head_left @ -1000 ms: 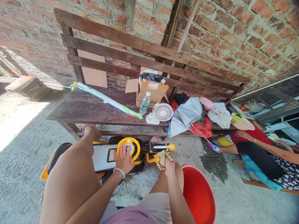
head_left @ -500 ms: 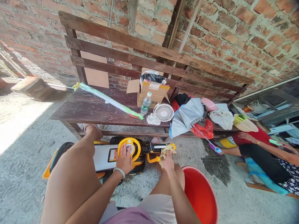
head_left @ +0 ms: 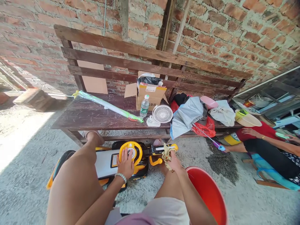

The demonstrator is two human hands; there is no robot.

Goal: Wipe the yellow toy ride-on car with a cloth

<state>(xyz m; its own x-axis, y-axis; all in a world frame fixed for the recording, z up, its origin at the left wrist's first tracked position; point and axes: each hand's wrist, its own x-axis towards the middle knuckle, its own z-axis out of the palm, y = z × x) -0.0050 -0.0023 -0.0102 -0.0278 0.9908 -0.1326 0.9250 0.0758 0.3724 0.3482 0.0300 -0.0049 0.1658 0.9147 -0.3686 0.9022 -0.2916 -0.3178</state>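
A yellow, black and white toy ride-on car (head_left: 106, 161) lies on the concrete floor between my knees. My left hand (head_left: 126, 164) rests with its fingers spread on the car's yellow steering wheel (head_left: 130, 150). My right hand (head_left: 174, 162) is closed on a crumpled yellowish cloth (head_left: 167, 153) and presses it against the car's yellow front bar (head_left: 164, 147). A red plastic basin (head_left: 208, 195) stands just right of my right leg.
A dark wooden bench (head_left: 93, 115) along the brick wall holds a wrapped long roll (head_left: 107, 105), a cardboard box (head_left: 150, 93), a water bottle (head_left: 144, 106), a small white fan (head_left: 161, 114), a grey umbrella (head_left: 187, 116) and bags. Another person (head_left: 264, 145) sits at the right.
My right hand has shifted the cloth up along the car's front bar and slightly right. The left hand stays on the steering wheel. The view has tilted a little.
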